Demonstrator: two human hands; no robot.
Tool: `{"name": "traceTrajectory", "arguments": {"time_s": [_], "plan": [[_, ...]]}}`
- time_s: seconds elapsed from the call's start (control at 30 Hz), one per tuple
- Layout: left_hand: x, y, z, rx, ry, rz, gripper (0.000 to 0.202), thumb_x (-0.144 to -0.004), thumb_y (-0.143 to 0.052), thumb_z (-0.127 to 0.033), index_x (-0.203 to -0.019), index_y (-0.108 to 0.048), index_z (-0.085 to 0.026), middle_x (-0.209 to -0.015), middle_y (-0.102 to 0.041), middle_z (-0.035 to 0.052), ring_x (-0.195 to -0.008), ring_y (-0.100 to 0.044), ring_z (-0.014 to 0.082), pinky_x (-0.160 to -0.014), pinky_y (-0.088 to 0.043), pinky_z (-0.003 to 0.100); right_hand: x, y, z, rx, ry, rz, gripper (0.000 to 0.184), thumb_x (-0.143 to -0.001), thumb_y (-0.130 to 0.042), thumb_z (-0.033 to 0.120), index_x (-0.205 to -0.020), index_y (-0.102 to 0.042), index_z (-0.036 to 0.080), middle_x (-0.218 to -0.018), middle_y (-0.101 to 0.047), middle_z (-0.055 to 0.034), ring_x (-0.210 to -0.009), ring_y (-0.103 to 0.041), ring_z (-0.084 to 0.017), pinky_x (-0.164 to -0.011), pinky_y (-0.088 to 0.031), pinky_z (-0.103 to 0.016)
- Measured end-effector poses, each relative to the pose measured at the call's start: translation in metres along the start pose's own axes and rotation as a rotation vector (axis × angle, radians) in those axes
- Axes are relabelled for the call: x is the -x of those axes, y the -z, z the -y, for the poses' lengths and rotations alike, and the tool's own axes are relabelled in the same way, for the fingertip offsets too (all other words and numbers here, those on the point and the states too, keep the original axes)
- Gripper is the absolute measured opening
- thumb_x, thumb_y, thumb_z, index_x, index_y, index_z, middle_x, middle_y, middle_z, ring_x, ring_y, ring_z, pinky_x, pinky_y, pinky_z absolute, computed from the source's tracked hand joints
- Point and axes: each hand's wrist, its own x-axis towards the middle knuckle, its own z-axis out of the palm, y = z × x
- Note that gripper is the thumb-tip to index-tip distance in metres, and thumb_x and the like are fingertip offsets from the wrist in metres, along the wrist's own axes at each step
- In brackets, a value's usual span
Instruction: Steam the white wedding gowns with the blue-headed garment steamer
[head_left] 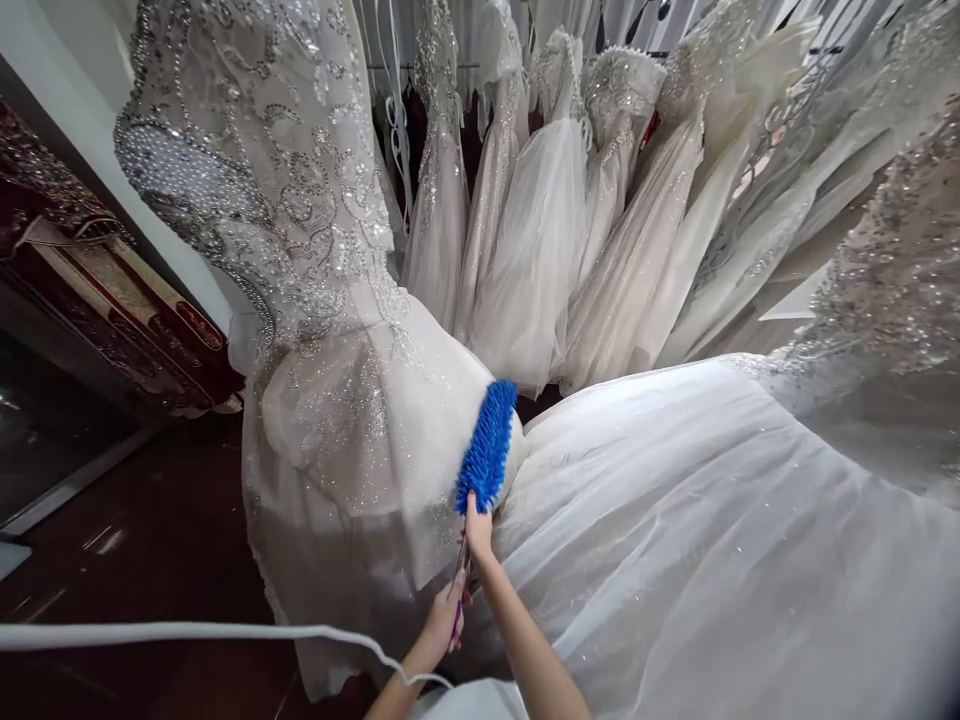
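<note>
A blue fluffy duster lies against the skirt of a white beaded gown on a mannequin. My right hand grips the duster right below its blue head. My left hand holds the lower end of the duster's handle, close to my body. The handle between my hands is thin and mostly hidden by my fingers. A second gown's wide tulle skirt spreads to the right of both hands.
Several white gowns hang on a rack at the back. A dark red patterned cloth hangs at the left above a dark glossy floor. A white cord crosses the lower left.
</note>
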Motion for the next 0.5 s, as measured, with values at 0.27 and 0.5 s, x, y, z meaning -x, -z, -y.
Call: {"name": "traceTrajectory", "arguments": {"time_s": [0.27, 0.5], "plan": [[0.017, 0.011, 0.006, 0.017, -0.088, 0.053, 0.082, -0.044, -0.036, -0.099, -0.065, -0.050, -0.021, -0.038, -0.042, -0.0086, -0.027, -0.034, 0.0058, -0.033, -0.025, 0.022, 0.030, 0.013, -0.003, -0.069, 0.030, -0.216, 0.040, -0.080, -0.051, 0.064, -0.072, -0.044, 0.026, -0.036, -0.036, 0.0098, -0.032, -0.039, -0.014, -0.035, -0.038, -0.028], [0.040, 0.062, -0.072, 0.166, -0.325, -0.115, 0.069, -0.063, -0.045, -0.087, -0.086, -0.050, -0.023, -0.044, -0.038, -0.0132, -0.031, -0.029, 0.0050, -0.034, -0.019, 0.021, 0.070, -0.084, 0.082, 0.047, 0.381, 0.131, 0.046, -0.081, -0.047, 0.070, -0.071, -0.049, 0.025, -0.033, -0.037, 0.0096, -0.029, -0.039, -0.015, -0.035, -0.034, -0.028]]}}
